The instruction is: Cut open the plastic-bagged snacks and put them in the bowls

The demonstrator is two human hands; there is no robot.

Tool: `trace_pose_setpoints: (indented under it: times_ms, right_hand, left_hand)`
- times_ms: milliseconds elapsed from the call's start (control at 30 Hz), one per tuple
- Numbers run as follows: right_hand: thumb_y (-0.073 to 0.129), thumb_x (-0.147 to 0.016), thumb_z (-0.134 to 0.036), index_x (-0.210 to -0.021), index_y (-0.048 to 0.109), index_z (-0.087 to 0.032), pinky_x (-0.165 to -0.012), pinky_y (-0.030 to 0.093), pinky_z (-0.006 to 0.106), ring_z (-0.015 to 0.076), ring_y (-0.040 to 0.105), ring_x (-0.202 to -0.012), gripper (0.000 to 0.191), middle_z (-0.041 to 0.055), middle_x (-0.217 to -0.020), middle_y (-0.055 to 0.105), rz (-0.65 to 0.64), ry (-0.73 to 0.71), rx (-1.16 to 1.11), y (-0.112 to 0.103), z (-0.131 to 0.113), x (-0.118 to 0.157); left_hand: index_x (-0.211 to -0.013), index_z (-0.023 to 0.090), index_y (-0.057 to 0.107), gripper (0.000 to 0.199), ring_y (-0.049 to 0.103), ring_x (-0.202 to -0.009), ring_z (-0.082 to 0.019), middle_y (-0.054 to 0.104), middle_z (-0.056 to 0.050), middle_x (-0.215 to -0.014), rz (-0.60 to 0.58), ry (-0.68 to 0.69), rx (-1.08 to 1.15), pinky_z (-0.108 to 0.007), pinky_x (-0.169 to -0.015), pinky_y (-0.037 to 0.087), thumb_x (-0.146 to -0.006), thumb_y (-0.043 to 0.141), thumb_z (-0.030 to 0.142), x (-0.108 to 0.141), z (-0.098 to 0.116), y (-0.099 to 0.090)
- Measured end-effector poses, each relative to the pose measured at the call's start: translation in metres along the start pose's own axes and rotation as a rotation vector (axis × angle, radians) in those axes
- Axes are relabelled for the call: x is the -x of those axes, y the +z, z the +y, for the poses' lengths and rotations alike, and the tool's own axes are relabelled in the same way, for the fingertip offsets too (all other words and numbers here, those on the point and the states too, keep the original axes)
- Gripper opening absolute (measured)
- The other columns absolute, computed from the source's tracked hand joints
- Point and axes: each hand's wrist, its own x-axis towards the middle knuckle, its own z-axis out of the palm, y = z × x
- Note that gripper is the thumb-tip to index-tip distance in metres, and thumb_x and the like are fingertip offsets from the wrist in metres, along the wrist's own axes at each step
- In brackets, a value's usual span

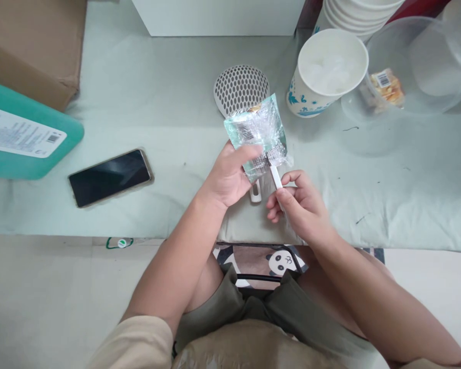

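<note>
My left hand (230,177) is closed around a green and clear plastic packet (255,125) with a barcode label, its thumb pressed on the front. Between the thumb and fingers of my right hand (301,205) is a slim white-handled tool (275,176). Its thin dark end meets the packet's lower edge; I cannot tell whether it is a blade. Beneath the packet, a grey-white perforated skimmer (242,87) lies on the table, mostly covered along its handle. The handle's looped end shows below my left hand.
On the cloth-covered table (169,154), a phone (110,177) lies left, near a green container (34,133) and a cardboard box (34,46). A paper cup (311,100), stacked cups (353,20) and a clear tub (441,105) with a small packet (388,89) stand right. A white box (218,18) is behind.
</note>
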Motion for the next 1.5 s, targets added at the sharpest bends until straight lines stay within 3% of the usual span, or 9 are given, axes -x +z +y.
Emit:
trace_pose_setpoints:
  times_ms: [100, 267, 467, 733, 967, 1033, 1233, 1367, 1500]
  right_hand:
    - [0.073, -0.087, -0.064, -0.099, 0.04, -0.026, -0.05, 0.055, 0.022, 0.0103, 0.065, -0.051, 0.051, -0.0078, -0.066, 0.07, -0.001, 0.002, 0.002, 0.001, 0.0, 0.0]
    - [0.072, -0.087, -0.065, -0.099, 0.04, -0.026, -0.05, 0.055, 0.022, 0.0104, 0.065, -0.051, 0.052, -0.0077, -0.067, 0.069, -0.002, 0.005, 0.012, 0.001, 0.001, -0.001]
    - [0.073, -0.087, -0.062, -0.1, 0.041, -0.026, -0.05, 0.055, 0.021, 0.01, 0.065, -0.052, 0.049, -0.0079, -0.067, 0.069, 0.002, 0.015, 0.02, 0.001, 0.002, 0.0]
    - [0.07, -0.088, -0.061, -0.101, 0.043, -0.026, -0.051, 0.055, 0.023, 0.0112, 0.066, -0.053, 0.046, -0.0065, -0.068, 0.07, 0.003, 0.02, 0.074, 0.001, 0.002, 0.0]
    - [0.065, -0.093, -0.055, -0.099, 0.046, -0.025, -0.051, 0.05, 0.024, 0.0116, 0.062, -0.051, 0.036, -0.0043, -0.068, 0.071, 0.0, -0.026, 0.182, -0.002, 0.003, 0.003]
    - [0.063, -0.094, -0.052, -0.1, 0.049, -0.025, -0.05, 0.047, 0.025, 0.0119, 0.059, -0.051, 0.031, -0.003, -0.069, 0.071, 0.058, -0.08, 0.296, -0.008, 0.001, 0.002]
    - [0.069, -0.082, -0.035, -0.088, 0.06, -0.025, -0.06, 0.045, 0.033, 0.0162, 0.056, -0.06, 0.015, 0.0007, -0.075, 0.069, 0.541, -0.357, 0.963, -0.051, -0.01, -0.014]
    - [0.065, -0.081, -0.032, -0.084, 0.061, -0.025, -0.065, 0.046, 0.036, 0.0191, 0.054, -0.063, 0.009, 0.0018, -0.071, 0.063, 0.591, -0.366, 1.162, -0.08, -0.009, -0.026]
    - [0.065, -0.079, -0.034, -0.087, 0.062, -0.023, -0.074, 0.049, 0.042, 0.0247, 0.06, -0.076, 0.014, 0.007, -0.081, 0.066, 0.63, -0.359, 1.22, -0.089, -0.006, -0.026]
  left_hand:
    - [-0.112, 0.021, 0.063, 0.057, 0.071, -0.121, -0.037, 0.075, -0.006, -0.107, -0.04, -0.025, -0.024, -0.048, -0.095, 0.063, -0.06, 0.086, 0.02, 0.004, 0.002, 0.0]
    - [-0.118, 0.023, 0.061, 0.065, 0.074, -0.115, -0.033, 0.075, -0.003, -0.102, 0.03, -0.018, -0.012, -0.047, -0.097, 0.063, -0.058, 0.079, 0.01, 0.005, 0.004, 0.004]
    - [-0.118, 0.024, 0.062, 0.065, 0.073, -0.118, -0.03, 0.077, -0.002, -0.103, 0.052, 0.017, 0.015, -0.043, -0.1, 0.061, -0.056, 0.072, 0.006, 0.002, 0.007, 0.002]
    - [-0.13, 0.029, 0.062, 0.076, 0.069, -0.128, -0.029, 0.076, 0.0, -0.098, 0.075, 0.071, 0.056, -0.045, -0.109, 0.058, -0.058, 0.066, 0.003, 0.001, 0.014, -0.001]
    - [-0.126, 0.023, 0.062, 0.064, 0.068, -0.13, -0.025, 0.077, -0.003, -0.098, 0.116, 0.068, 0.037, -0.039, -0.109, 0.057, -0.065, 0.057, 0.006, 0.003, 0.021, -0.005]
    - [-0.125, 0.023, 0.062, 0.059, 0.068, -0.13, -0.026, 0.078, -0.004, -0.097, 0.112, 0.075, 0.055, -0.038, -0.107, 0.058, -0.068, 0.058, 0.01, 0.003, 0.022, -0.007]
    - [-0.126, 0.028, 0.062, 0.06, 0.069, -0.13, -0.032, 0.078, -0.004, -0.106, 0.111, 0.134, 0.008, -0.044, -0.104, 0.06, -0.068, 0.074, 0.018, -0.001, 0.017, -0.011]
    - [-0.128, 0.029, 0.064, 0.066, 0.071, -0.125, -0.033, 0.077, -0.003, -0.105, 0.083, 0.12, -0.023, -0.048, -0.105, 0.06, -0.065, 0.08, 0.018, -0.003, 0.011, -0.01]
    - [-0.122, 0.026, 0.067, 0.061, 0.073, -0.118, -0.032, 0.077, -0.003, -0.104, 0.0, 0.066, -0.068, -0.045, -0.099, 0.062, -0.064, 0.083, 0.021, -0.001, 0.007, -0.009]
